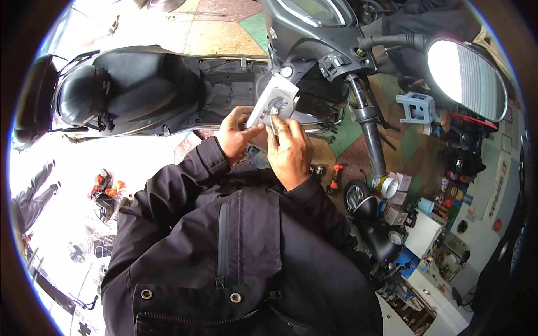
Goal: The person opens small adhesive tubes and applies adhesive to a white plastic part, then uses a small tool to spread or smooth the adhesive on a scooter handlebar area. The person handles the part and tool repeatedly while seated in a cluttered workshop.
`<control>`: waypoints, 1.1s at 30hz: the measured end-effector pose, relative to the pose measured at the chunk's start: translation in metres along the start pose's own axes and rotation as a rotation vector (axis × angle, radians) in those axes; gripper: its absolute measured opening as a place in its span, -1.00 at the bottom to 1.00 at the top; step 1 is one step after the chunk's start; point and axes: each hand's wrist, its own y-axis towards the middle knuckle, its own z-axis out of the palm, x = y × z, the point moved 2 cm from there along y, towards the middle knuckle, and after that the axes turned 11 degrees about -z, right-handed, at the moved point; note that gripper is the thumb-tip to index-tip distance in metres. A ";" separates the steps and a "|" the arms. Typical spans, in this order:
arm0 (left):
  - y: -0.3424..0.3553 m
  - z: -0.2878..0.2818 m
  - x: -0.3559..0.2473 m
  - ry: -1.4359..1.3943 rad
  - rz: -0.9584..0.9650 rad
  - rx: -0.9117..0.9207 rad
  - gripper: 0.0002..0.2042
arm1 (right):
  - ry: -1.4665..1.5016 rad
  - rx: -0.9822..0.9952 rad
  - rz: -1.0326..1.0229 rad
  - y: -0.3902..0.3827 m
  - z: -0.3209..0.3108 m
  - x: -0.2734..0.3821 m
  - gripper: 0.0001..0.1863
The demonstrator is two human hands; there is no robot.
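In front of my chest, a small white cardboard box with dark printing is held tilted over the scooter's footwell. My left hand grips its lower left side, thumb across the near end. Against the box's right side, my right hand has its fingers bent together in a pinch. Whatever lies between those fingertips is too small to make out. Beyond both hands stands a dark grey scooter, its trim stripped from the footwell.
The scooter's black seat extends left. On the right are its bare handlebar grip and mirror. A light blue stool, a second motorbike and cluttered shelves stand farther right. Orange-red parts lie on the patterned floor.
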 end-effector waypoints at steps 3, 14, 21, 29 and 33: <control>0.001 -0.002 -0.003 -0.038 -0.039 0.002 -0.53 | 0.024 0.036 -0.030 -0.002 -0.005 0.001 -0.45; 0.005 -0.017 -0.004 -0.027 -0.102 -0.041 -0.62 | -0.358 -0.141 0.043 0.019 -0.181 -0.025 -0.46; 0.010 -0.030 0.017 -0.007 -0.124 -0.032 -0.55 | -0.077 0.179 0.267 0.018 -0.170 -0.093 -0.48; 0.003 -0.027 0.016 -0.036 -0.139 -0.107 -0.56 | -0.133 0.243 0.231 0.048 -0.159 -0.096 -0.56; 0.000 -0.025 0.017 -0.042 -0.150 -0.127 -0.55 | -0.175 0.289 0.247 0.062 -0.157 -0.094 -0.57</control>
